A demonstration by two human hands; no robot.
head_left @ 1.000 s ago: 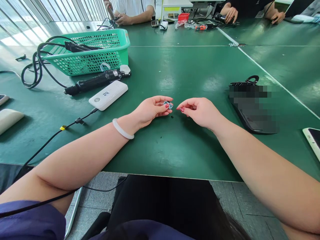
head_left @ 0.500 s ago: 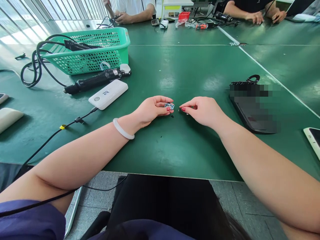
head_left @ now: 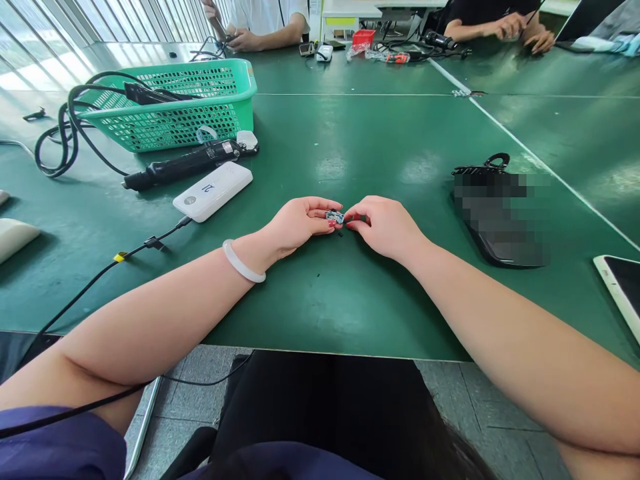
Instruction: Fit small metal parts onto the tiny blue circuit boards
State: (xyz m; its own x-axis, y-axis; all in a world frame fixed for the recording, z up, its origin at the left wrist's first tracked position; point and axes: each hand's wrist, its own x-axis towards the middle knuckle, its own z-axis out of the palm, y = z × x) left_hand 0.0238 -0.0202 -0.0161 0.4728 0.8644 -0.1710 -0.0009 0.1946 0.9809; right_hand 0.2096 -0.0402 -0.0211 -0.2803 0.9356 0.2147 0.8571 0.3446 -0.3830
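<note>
My left hand (head_left: 299,225) is closed on a small blue-and-white circuit board (head_left: 335,217), pinched between thumb and fingers just above the table. My right hand (head_left: 385,225) has thumb and forefinger pinched together at the board's right edge. Whatever those right fingertips hold is too small or too hidden to make out. A tiny black piece (head_left: 341,234) lies on the green table (head_left: 320,313) just below the board.
At left are a white power bank (head_left: 213,192) with a cable, a black electric screwdriver (head_left: 185,163) and a green basket (head_left: 170,127). A black pouch-like item (head_left: 500,227), partly blurred out, and a phone (head_left: 620,287) lie at right. Two people sit across the table.
My right hand has moved left, bringing its pinched fingertips up to the circuit board. My left hand keeps its hold on the board. The view has shifted slightly.
</note>
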